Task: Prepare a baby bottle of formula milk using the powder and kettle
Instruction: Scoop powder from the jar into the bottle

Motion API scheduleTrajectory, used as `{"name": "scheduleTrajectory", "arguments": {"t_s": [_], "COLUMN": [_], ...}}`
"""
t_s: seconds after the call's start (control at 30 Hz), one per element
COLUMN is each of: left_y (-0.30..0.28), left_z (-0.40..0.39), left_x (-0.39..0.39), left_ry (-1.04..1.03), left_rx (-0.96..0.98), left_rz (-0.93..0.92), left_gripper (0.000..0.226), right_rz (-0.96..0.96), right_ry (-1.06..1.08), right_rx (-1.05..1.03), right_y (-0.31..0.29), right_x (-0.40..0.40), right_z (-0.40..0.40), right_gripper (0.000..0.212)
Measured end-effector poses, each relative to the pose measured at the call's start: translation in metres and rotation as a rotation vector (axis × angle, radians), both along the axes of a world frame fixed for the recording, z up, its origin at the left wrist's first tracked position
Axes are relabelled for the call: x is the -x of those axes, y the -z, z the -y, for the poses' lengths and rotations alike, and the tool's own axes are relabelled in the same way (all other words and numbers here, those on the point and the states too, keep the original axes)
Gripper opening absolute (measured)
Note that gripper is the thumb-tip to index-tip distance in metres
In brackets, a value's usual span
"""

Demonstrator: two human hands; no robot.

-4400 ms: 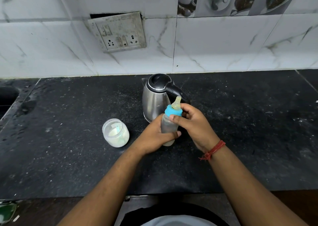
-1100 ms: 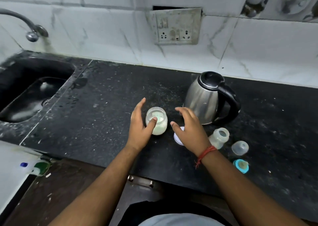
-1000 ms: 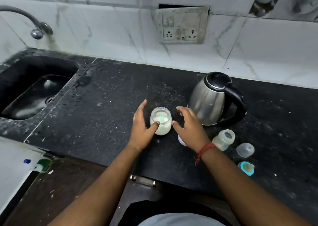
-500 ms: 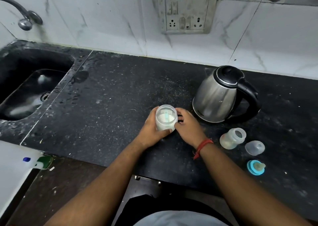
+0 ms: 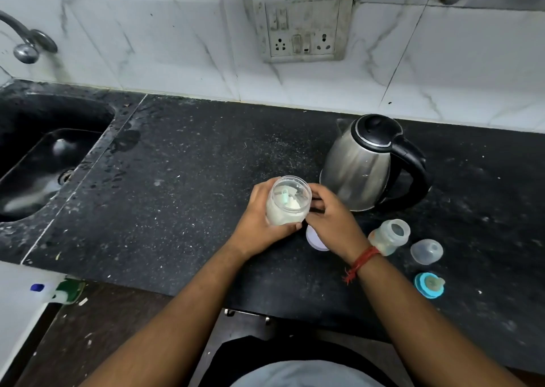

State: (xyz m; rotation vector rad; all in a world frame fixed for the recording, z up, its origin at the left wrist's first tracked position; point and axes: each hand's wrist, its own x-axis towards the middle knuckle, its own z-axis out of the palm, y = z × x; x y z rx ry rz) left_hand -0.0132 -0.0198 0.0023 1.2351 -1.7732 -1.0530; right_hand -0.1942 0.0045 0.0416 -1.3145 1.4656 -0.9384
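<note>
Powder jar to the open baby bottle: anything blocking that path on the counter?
Only the person's own right hand, between the powder jar held in the left hand and the open baby bottle. The jar's white lid lies flat below. Nothing else visible.

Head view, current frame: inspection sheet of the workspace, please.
Surface: black speckled counter, dusty, wet near the sink.
Job's things: open powder jar with a scoop inside; its white lid on the counter; kettle closed; baby bottle open; clear cap and blue teat ring set apart.
Clutter: green-capped bottle at lower left.
Grippers: left hand grips the jar; right hand touches it.
Cables: nothing seen.
Surroundings: wall socket, tap.
</note>
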Motion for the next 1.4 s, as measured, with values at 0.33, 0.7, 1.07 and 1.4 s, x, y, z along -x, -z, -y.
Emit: {"name": "scheduleTrajectory", "arguments": {"t_s": [0.33,0.7,1.07,1.4], "left_y": [-0.002,-0.011,-0.012,-0.005], "left_z": [-0.011,-0.024,-0.028,-0.023], "left_x": [0.034,0.055,0.053,0.045], "left_ry": [0.029,0.186,0.156,0.054], "left_rx": [0.111,0.335,0.208,0.104], "left_rz": [0.100,0.227,0.187,0.081], "left_gripper": [0.092,0.094,0.096,0.091], "right_rz": [-0.511,-1.264,-1.187,-1.146], "right_ry": [-0.049,-0.352,-0.342,-0.382], "right_rx": [0.508,0.156,0.192,0.392], "right_y": [-0.025,-0.050,-0.056,-0.063], "right_x": [0.046,0.049,0.048,0.044], "right_z": [-0.023,-0.013,-0.016,-0.022], "right_gripper": [0.024,0.031,0.016,0.007]}}
